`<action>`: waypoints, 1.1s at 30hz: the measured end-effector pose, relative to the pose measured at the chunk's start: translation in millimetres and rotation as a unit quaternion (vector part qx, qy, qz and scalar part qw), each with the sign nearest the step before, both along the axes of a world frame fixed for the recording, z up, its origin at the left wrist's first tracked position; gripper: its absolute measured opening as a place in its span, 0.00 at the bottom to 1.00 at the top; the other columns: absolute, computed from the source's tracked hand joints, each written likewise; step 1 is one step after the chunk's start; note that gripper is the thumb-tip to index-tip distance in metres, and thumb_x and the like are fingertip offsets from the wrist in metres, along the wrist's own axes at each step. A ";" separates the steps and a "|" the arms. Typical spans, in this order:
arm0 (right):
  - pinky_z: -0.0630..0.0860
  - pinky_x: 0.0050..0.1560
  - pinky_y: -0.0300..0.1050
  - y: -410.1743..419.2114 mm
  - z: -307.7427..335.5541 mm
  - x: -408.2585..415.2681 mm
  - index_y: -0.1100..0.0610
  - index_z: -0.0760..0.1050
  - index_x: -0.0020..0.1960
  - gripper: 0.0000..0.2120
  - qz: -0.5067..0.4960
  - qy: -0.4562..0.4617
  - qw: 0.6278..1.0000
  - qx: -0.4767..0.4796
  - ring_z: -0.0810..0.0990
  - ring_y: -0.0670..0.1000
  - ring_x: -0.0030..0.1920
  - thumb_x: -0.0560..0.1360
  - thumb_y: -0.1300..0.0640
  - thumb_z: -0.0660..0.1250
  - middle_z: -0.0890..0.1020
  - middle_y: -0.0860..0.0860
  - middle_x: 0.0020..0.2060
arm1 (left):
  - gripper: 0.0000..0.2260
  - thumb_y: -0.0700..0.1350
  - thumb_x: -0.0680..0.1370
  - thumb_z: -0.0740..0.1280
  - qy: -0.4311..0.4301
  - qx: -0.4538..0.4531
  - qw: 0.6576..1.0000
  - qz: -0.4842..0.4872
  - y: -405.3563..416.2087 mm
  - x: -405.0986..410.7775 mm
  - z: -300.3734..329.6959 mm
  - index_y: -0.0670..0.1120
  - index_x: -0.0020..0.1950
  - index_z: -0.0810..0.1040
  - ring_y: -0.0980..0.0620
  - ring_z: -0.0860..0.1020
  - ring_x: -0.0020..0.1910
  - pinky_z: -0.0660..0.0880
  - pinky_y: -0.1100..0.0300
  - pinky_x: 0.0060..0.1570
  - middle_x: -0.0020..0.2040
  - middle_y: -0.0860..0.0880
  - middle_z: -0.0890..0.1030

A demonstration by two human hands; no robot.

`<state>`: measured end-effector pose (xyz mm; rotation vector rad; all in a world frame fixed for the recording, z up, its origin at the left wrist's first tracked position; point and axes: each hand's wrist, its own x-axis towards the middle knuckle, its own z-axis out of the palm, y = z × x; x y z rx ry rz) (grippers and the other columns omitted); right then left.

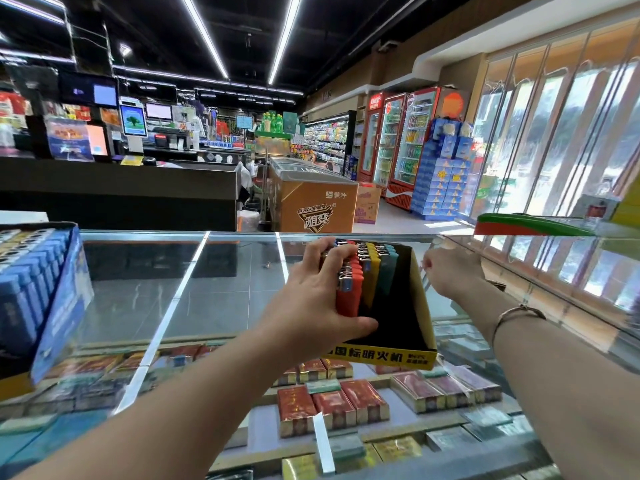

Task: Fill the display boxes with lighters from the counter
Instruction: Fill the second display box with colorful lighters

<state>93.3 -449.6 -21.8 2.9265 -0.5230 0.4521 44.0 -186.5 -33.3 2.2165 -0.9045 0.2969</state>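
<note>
A: Where are the lighters?

B: Left hand (311, 299) is gripping a bunch of red plastic lighters (349, 289) inside the yellow cardboard display box (420, 306) on the glass counter (166, 292).

A: Right hand (450, 271)?

B: Loosely curled beside the box's right wall; grasp unclear.

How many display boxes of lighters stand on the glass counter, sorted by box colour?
Yellow box: 1
Blue box: 1
Total: 2

Supermarket, glass counter (145, 271), drink fridges (394, 140), checkout screens (133, 121), stocked shelves (325, 136)
</note>
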 end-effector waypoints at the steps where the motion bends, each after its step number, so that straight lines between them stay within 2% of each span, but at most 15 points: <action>1: 0.67 0.48 0.47 1.9 0.8 0.2 0.53 0.72 0.51 0.10 0.011 -0.011 1.000 0.004 0.73 0.57 0.53 0.77 0.62 0.54 0.77 0.56 0.52 | 0.40 0.59 0.66 0.73 0.001 -0.003 1.000 -0.001 -0.2 0.6 0.0 0.63 0.69 0.52 0.51 0.57 0.67 0.65 0.55 0.62 0.63 0.69 0.49; 3: 0.67 0.41 0.47 5.8 2.1 -1.0 0.55 0.66 0.48 0.08 0.035 -0.012 0.999 0.014 0.72 0.57 0.46 0.74 0.66 0.55 0.75 0.56 0.46 | 0.39 0.58 0.66 0.74 0.006 -0.007 1.000 -0.004 -0.5 0.8 0.6 0.63 0.69 0.52 0.52 0.57 0.67 0.66 0.55 0.63 0.62 0.70 0.49; 6: 0.67 0.37 0.47 9.9 1.9 -5.6 0.54 0.59 0.51 0.12 0.058 -0.009 0.998 0.024 0.72 0.56 0.43 0.74 0.68 0.56 0.74 0.56 0.41 | 0.40 0.58 0.65 0.74 0.013 -0.008 1.000 -0.005 -0.4 0.3 1.5 0.62 0.70 0.54 0.52 0.57 0.67 0.65 0.53 0.65 0.62 0.70 0.50; 9: 0.68 0.40 0.47 4.6 5.4 -10.7 0.59 0.66 0.54 0.13 0.069 -0.089 0.993 0.040 0.75 0.59 0.48 0.72 0.70 0.57 0.76 0.58 0.48 | 0.40 0.57 0.65 0.75 0.027 -0.012 1.000 -0.007 0.3 -1.2 2.6 0.62 0.70 0.55 0.51 0.57 0.67 0.67 0.50 0.65 0.60 0.72 0.51; 11: 0.70 0.45 0.51 -6.1 9.7 -15.9 0.62 0.70 0.56 0.13 0.023 -0.139 0.990 0.031 0.74 0.61 0.54 0.73 0.69 0.59 0.74 0.59 0.54 | 0.40 0.57 0.65 0.75 0.035 -0.014 0.999 -0.008 0.7 -1.9 3.1 0.62 0.70 0.55 0.50 0.58 0.67 0.68 0.48 0.65 0.60 0.72 0.51; 14: 0.71 0.56 0.57 -27.7 8.8 -21.2 0.63 0.67 0.63 0.17 -0.086 -0.057 0.993 0.055 0.67 0.63 0.63 0.74 0.65 0.59 0.68 0.61 0.62 | 0.40 0.57 0.65 0.75 0.036 -0.014 0.999 -0.006 0.7 -1.9 3.0 0.62 0.70 0.55 0.49 0.58 0.68 0.67 0.48 0.66 0.61 0.71 0.51; 15: 0.71 0.57 0.57 -33.0 6.7 -21.6 0.63 0.67 0.63 0.16 -0.097 -0.020 0.992 0.078 0.67 0.62 0.63 0.75 0.64 0.59 0.69 0.62 0.62 | 0.40 0.57 0.65 0.75 0.035 -0.014 0.999 -0.006 0.7 -1.8 2.9 0.62 0.70 0.55 0.49 0.58 0.68 0.67 0.48 0.66 0.61 0.72 0.51; 18: 0.74 0.47 0.50 -40.2 7.0 -21.6 0.64 0.70 0.56 0.11 -0.074 0.036 0.989 0.123 0.74 0.58 0.50 0.75 0.64 0.59 0.75 0.60 0.51 | 0.40 0.57 0.65 0.75 0.042 -0.018 0.999 -0.011 0.4 -1.1 2.7 0.62 0.70 0.55 0.50 0.57 0.68 0.68 0.46 0.65 0.59 0.73 0.52; 21: 0.71 0.47 0.49 -42.0 10.2 -22.3 0.64 0.69 0.55 0.09 -0.075 0.061 0.987 0.126 0.71 0.56 0.47 0.75 0.64 0.59 0.71 0.59 0.47 | 0.39 0.57 0.65 0.75 0.045 -0.019 0.999 -0.012 0.1 -0.8 3.1 0.63 0.69 0.55 0.49 0.57 0.68 0.69 0.45 0.64 0.59 0.74 0.52; 23: 0.69 0.44 0.47 -41.6 11.2 -25.2 0.63 0.69 0.45 0.04 -0.078 0.063 0.987 0.125 0.71 0.55 0.45 0.77 0.62 0.59 0.71 0.58 0.44 | 0.39 0.57 0.65 0.75 0.042 -0.018 0.999 -0.011 0.1 -0.8 2.8 0.63 0.69 0.55 0.50 0.57 0.69 0.68 0.45 0.65 0.59 0.73 0.52; 25: 0.68 0.44 0.46 -42.1 11.2 -25.7 0.61 0.67 0.38 0.09 -0.080 0.038 0.986 0.139 0.73 0.56 0.45 0.78 0.62 0.58 0.73 0.58 0.43 | 0.40 0.57 0.65 0.75 0.041 -0.019 0.999 -0.011 0.4 -0.7 2.7 0.62 0.70 0.55 0.50 0.56 0.69 0.67 0.46 0.66 0.60 0.73 0.52; 27: 0.68 0.45 0.48 -43.4 11.2 -24.9 0.65 0.68 0.48 0.04 -0.064 -0.023 0.983 0.169 0.74 0.61 0.50 0.77 0.63 0.59 0.72 0.61 0.50 | 0.40 0.57 0.65 0.75 0.041 -0.019 0.999 -0.010 0.9 -1.2 2.8 0.62 0.70 0.55 0.50 0.56 0.69 0.66 0.47 0.67 0.60 0.73 0.52; 28: 0.69 0.45 0.50 -44.7 11.3 -23.5 0.65 0.66 0.55 0.09 -0.054 -0.054 0.980 0.184 0.74 0.63 0.52 0.77 0.62 0.59 0.72 0.62 0.52 | 0.39 0.57 0.65 0.75 0.039 -0.018 0.999 -0.009 0.9 -1.9 2.7 0.62 0.70 0.56 0.50 0.57 0.68 0.66 0.48 0.67 0.60 0.73 0.52; 30: 0.72 0.45 0.53 -43.2 10.3 -22.7 0.64 0.59 0.62 0.16 -0.037 -0.094 0.976 0.193 0.76 0.64 0.50 0.78 0.59 0.58 0.73 0.61 0.49 | 0.39 0.57 0.65 0.75 0.035 -0.017 0.999 -0.010 0.8 -3.7 2.8 0.62 0.70 0.56 0.50 0.57 0.68 0.66 0.50 0.67 0.61 0.72 0.51; 33: 0.73 0.41 0.51 -40.6 7.1 -20.0 0.59 0.59 0.63 0.16 -0.045 -0.102 0.985 0.133 0.77 0.61 0.44 0.77 0.58 0.57 0.76 0.59 0.42 | 0.38 0.56 0.66 0.75 0.042 -0.022 0.999 -0.015 0.4 -5.2 2.6 0.62 0.69 0.57 0.51 0.57 0.68 0.68 0.48 0.66 0.62 0.71 0.51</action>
